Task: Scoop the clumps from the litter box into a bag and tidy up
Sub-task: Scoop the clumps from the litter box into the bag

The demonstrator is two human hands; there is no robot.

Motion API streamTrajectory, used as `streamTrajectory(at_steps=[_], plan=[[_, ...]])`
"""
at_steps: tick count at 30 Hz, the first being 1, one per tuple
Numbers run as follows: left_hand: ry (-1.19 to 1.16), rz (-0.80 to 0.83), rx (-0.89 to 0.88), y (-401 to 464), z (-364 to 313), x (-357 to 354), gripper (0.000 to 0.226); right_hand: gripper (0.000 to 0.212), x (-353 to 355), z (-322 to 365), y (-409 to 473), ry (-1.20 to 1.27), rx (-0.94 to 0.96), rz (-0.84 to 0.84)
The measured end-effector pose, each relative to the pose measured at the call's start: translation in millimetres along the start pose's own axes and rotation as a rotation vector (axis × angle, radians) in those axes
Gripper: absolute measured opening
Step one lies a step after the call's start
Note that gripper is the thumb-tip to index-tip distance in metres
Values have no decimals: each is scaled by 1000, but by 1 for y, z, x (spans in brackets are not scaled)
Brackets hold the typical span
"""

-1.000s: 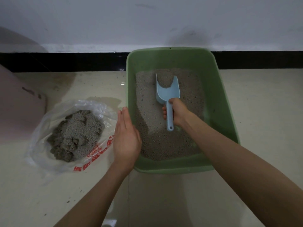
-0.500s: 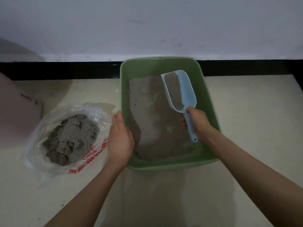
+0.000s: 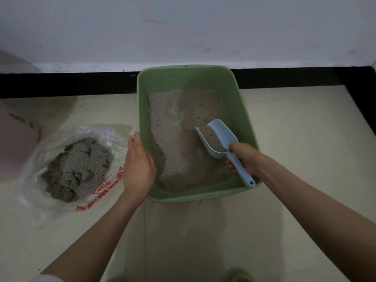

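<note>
Head view: scoop (image 3: 218,139) in right hand (image 3: 245,157).

Scoop (image 3: 218,139) now lower, nearer the litter (image 3: 179,139).

The litter box (image 3: 242,110) sits on the floor (image 3: 305,139) against the wall (image 3: 183,27). Left of it lies the bag (image 3: 61,159), clumps (image 3: 79,169) heaped on it. The scoop (image 3: 221,143), loaded, sits over the box's right side.
</note>
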State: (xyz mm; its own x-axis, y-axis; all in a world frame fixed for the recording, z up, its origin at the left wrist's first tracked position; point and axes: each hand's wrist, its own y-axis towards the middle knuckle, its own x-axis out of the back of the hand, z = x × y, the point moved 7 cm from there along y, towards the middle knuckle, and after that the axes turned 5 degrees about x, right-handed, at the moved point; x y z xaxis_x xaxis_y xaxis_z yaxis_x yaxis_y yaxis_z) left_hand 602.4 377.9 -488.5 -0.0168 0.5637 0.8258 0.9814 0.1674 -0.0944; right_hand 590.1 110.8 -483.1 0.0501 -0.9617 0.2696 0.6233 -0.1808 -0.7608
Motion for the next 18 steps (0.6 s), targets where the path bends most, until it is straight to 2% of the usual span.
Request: streamTrajectory(at_steps=[8,14,18], plan=[[-4,2,17,-1,1,-1,57,14,-10,14,33,32,-9,-13],[6,-3,28,-2,1,-1,56,19,-16,41,60,14,-17,-60],[-6,-14,20,-3,0,-1,56,31,-28,55,77,125,-13,-50]])
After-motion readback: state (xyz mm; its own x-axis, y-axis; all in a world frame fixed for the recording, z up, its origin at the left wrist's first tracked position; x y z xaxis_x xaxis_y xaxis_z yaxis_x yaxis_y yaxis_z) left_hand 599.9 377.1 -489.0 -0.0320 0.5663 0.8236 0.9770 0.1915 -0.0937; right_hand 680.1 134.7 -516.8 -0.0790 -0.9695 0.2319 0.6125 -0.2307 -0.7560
